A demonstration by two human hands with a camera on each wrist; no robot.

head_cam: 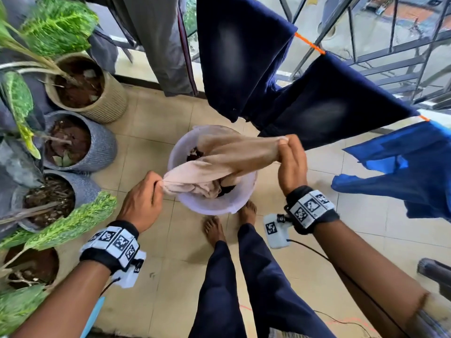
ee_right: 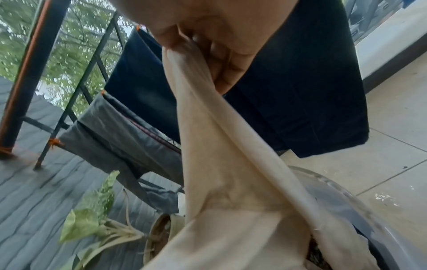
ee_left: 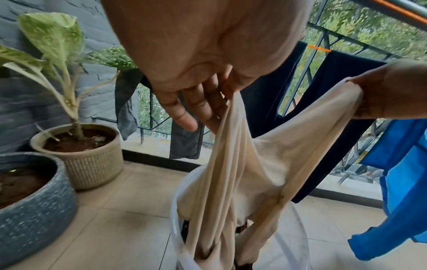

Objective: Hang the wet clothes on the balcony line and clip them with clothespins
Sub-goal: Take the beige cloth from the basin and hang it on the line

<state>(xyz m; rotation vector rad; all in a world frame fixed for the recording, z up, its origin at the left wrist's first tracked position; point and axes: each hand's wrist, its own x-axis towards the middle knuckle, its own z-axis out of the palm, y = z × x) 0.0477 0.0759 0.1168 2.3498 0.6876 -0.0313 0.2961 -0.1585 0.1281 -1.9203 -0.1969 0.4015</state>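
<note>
Both hands pinched one beige garment (head_cam: 219, 162): the left hand (head_cam: 141, 198) gripped its bunched end at about eight o'clock, the right hand (head_cam: 291, 164) its other end at two o'clock, so the cloth's long axis ran between them above the white bucket (head_cam: 207, 208), its slack inside. The orange line (head_cam: 310, 43) lay up at one o'clock, nearer the right hand.

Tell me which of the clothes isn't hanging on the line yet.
The beige garment. The left hand and right hand hold it stretched over the bucket, while the dark blue jeans and bright blue garment already hang.
</note>
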